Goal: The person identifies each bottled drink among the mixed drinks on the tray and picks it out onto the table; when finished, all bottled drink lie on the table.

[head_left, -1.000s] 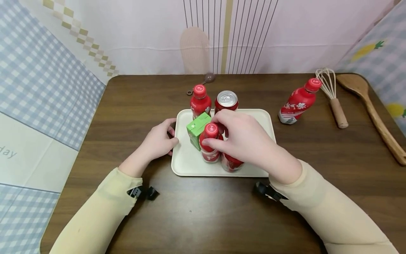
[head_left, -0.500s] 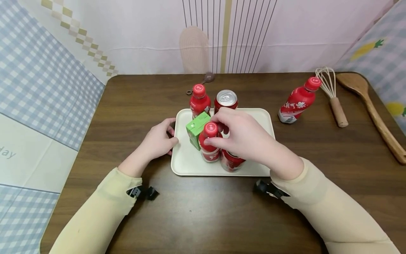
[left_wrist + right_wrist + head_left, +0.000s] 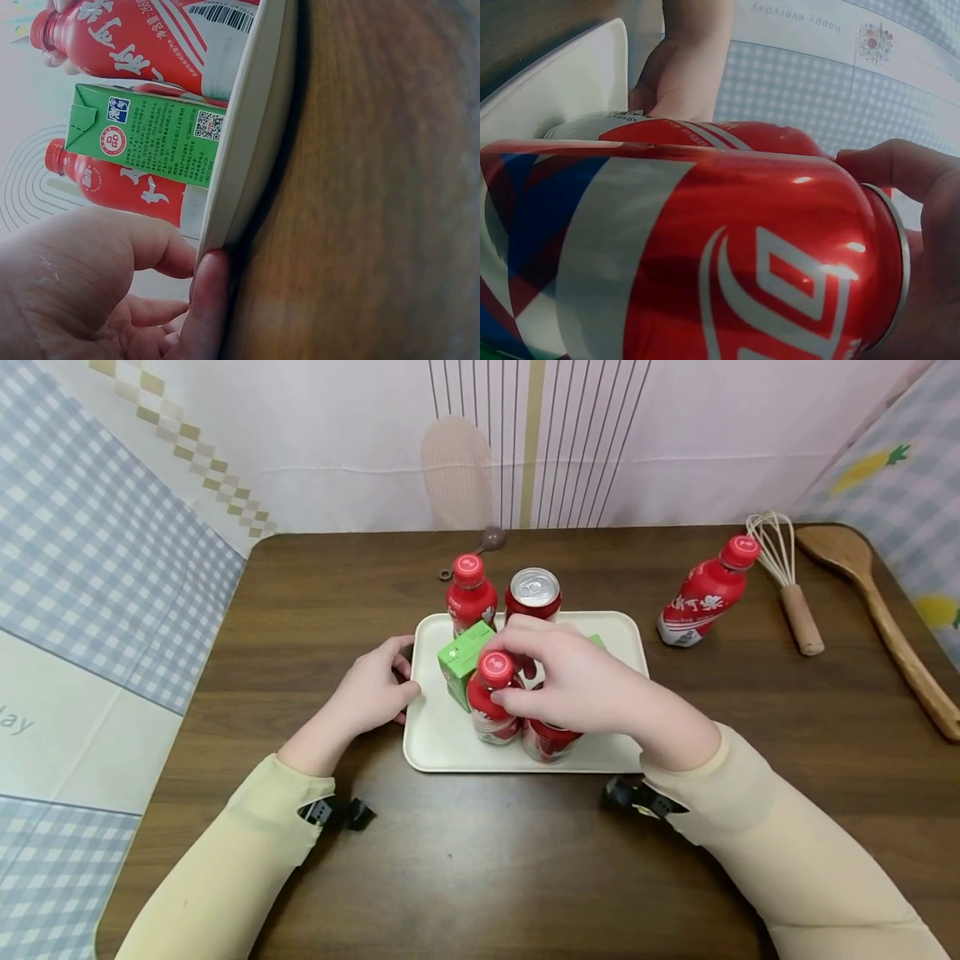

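My left hand (image 3: 378, 687) pinches the left rim of a cream tray (image 3: 435, 747), its thumb over the edge. With fingertips and thumb, my right hand (image 3: 581, 672) holds a red plastic drink bottle (image 3: 491, 706) near its neck. The bottle stands upright at the tray's front. A red soda can (image 3: 765, 255) is right beside it, partly under my hand in the head view. Behind the bottle stands a green drink carton (image 3: 146, 135). At the tray's back are another red bottle (image 3: 471, 600) and a second can (image 3: 533, 593). Something green (image 3: 597, 641) peeks out behind my right hand.
A third red bottle (image 3: 701, 597) stands right of the tray. Farther right lie a whisk (image 3: 791, 585) and a long wooden spoon (image 3: 877, 593). A small brown spoon (image 3: 491, 538) lies behind the tray on the wooden table (image 3: 480, 877).
My right hand has shifted slightly right and away, its thumb sliding a little on the bottle. Something green now shows behind it. My left hand stays on the tray rim.
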{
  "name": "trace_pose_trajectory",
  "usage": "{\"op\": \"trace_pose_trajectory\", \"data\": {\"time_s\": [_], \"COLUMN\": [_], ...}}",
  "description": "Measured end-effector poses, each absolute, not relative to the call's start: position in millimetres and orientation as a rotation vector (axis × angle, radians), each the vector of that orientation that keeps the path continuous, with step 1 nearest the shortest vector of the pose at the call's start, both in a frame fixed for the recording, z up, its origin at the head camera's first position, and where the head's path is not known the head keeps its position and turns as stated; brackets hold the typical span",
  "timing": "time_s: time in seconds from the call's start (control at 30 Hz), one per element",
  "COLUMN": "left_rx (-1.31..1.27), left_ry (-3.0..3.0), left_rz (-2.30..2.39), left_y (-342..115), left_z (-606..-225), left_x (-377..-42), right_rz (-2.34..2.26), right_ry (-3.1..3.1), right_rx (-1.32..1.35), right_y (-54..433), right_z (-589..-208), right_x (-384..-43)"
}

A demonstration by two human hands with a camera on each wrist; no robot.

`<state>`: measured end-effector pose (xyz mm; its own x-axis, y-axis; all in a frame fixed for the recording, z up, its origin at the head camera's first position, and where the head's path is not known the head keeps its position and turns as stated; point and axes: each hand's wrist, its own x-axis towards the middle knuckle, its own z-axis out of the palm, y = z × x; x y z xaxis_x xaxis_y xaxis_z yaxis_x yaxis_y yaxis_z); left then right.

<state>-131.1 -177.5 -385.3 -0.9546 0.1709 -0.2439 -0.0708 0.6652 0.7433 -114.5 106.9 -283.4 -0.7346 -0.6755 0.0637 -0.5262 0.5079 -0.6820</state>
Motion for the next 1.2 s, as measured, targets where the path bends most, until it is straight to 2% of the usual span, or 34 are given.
{"op": "trace_pose_trajectory", "data": {"time_s": [0.4, 1.2], "left_rx": [0.084, 0.098], "left_ry": [2.586, 2.602], "left_rz": [1.181, 1.167], "left_y": [-176.6, -177.4], "left_z": [-383.9, -383.8], "left_x": [-131.4, -130.2], "right_rz": [-1.027, -1.024], "right_ry": [2.683, 2.571], "right_rx": [-1.002, -0.786], "right_y": [100.6, 106.3], "right_z": [-290.8, -295.1], "right_x": [-112.8, -122.7]}}
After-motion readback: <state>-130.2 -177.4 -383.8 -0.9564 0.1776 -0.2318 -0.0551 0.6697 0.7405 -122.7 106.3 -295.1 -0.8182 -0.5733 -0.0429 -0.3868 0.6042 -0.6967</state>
